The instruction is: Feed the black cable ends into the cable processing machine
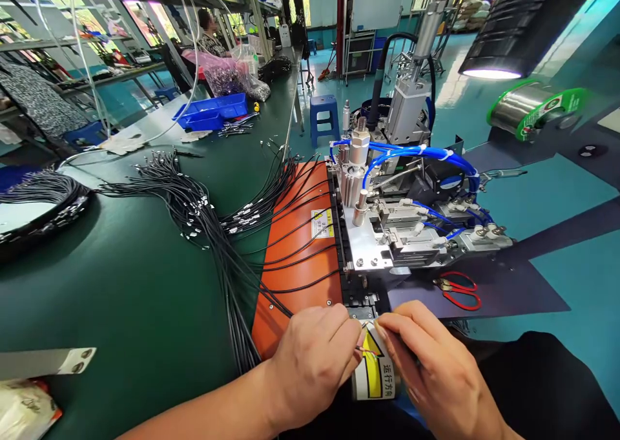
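My left hand (312, 359) and my right hand (429, 362) meet at the near end of an orange conveyor plate (300, 278). Both hands are closed in a pinch on the stripped end of a thin black cable (367, 348), whose fine coloured wires show between the fingertips. The pinch sits above a white label with a yellow arrow (374, 372). Several black cables (295, 233) lie across the orange plate, feeding into the metal machine (387, 233) with blue air hoses just beyond my hands.
A big bundle of black cables (194, 207) spreads over the green bench. Red-handled scissors (458, 290) lie right of the machine. A solder spool (530, 107) and lamp (513, 33) hang upper right. A blue tray (213, 112) and a seated person (210, 33) are far back.
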The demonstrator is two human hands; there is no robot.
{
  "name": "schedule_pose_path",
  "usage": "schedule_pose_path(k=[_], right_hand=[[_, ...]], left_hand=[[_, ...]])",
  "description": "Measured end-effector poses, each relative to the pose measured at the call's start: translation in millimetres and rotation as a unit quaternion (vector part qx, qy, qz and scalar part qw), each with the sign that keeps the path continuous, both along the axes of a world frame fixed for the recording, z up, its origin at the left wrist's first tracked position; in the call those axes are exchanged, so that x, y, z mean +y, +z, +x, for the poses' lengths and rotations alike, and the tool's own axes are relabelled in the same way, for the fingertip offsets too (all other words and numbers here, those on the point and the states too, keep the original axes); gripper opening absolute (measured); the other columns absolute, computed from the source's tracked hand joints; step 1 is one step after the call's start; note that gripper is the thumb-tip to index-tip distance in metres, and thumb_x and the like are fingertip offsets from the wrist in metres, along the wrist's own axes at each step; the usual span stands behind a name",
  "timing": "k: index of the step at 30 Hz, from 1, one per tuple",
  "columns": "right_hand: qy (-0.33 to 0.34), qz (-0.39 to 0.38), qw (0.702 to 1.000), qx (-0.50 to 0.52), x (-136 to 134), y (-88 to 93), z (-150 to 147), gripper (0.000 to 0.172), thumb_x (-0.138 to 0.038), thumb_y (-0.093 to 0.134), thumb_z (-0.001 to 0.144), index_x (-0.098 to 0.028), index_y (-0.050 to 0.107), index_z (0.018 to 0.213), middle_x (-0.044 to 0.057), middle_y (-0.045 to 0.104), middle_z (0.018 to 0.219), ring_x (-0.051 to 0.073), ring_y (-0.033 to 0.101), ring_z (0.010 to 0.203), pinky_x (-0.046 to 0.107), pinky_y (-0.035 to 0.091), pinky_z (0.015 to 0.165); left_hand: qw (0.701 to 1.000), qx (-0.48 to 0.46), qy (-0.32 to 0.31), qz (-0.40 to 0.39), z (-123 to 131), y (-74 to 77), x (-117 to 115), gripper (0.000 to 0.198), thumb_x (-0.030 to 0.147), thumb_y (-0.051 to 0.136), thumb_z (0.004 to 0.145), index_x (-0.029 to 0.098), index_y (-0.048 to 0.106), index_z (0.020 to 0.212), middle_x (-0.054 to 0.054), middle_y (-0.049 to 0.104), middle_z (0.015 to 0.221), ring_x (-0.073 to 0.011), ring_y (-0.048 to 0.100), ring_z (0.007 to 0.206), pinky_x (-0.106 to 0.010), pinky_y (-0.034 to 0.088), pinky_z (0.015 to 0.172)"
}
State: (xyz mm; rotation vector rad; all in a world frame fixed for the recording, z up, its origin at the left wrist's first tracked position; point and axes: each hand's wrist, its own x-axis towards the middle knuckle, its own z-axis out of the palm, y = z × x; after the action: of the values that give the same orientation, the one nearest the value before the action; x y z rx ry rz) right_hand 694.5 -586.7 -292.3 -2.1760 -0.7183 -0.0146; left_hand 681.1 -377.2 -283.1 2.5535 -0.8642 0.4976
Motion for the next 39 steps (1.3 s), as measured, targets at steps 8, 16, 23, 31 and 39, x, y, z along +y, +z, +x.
schedule_pose_path(k=[8,16,23,31,39], right_hand=[[0.031,-0.071,0.997,-0.022,2,-1.3,2,0.021,-0.015,0.040,0.104,-0.021,0.057,0.116,0.007,0.056,0.096,0.017,0.059,0.073,0.031,0.046,0.066],[0.010,-0.074,0.995,-0.068,15,-0.7,-3,0.021,-0.016,0.039,0.102,-0.020,0.059,0.101,0.006,0.055,0.087,0.018,0.056,0.065,0.029,0.044,0.057],[-0.157,0.048,0.981,0.105,-20,17.1,12,0.024,-0.042,0.059,0.099,-0.028,0.067,0.117,0.005,0.070,0.109,0.022,0.068,0.096,0.026,0.057,0.075],[-0.083,0.154,0.913,0.369,-7,22.9,12,0.036,-0.054,0.056,0.098,-0.024,0.072,0.109,0.002,0.070,0.091,0.018,0.064,0.087,0.024,0.054,0.076],[-0.074,0.109,0.972,0.193,-10,18.8,10,0.020,-0.038,0.059,0.100,-0.030,0.072,0.113,0.001,0.069,0.100,0.018,0.066,0.093,0.025,0.054,0.079]], left_hand=[[1.000,-0.001,0.000,0.015,-1,0.4,0,0.029,0.019,0.039,0.102,0.019,0.049,0.075,-0.001,0.046,0.070,-0.0166,0.038,0.058,-0.033,0.025,0.053],[1.000,0.015,0.006,-0.003,-1,2.4,1,0.027,0.018,0.043,0.101,0.019,0.050,0.075,-0.001,0.049,0.069,-0.0157,0.040,0.057,-0.032,0.028,0.052],[0.987,0.129,0.013,-0.096,0,-2.3,3,0.019,0.015,0.041,0.101,0.017,0.060,0.097,-0.005,0.060,0.082,-0.0175,0.055,0.070,-0.029,0.042,0.062],[0.979,0.162,0.005,-0.127,2,-6.2,5,0.019,0.015,0.040,0.102,0.018,0.056,0.091,-0.005,0.060,0.082,-0.0170,0.053,0.069,-0.029,0.042,0.062],[0.977,0.171,0.007,-0.127,1,-6.3,4,0.020,0.017,0.040,0.102,0.018,0.056,0.091,-0.004,0.061,0.083,-0.0164,0.054,0.069,-0.028,0.041,0.063]])
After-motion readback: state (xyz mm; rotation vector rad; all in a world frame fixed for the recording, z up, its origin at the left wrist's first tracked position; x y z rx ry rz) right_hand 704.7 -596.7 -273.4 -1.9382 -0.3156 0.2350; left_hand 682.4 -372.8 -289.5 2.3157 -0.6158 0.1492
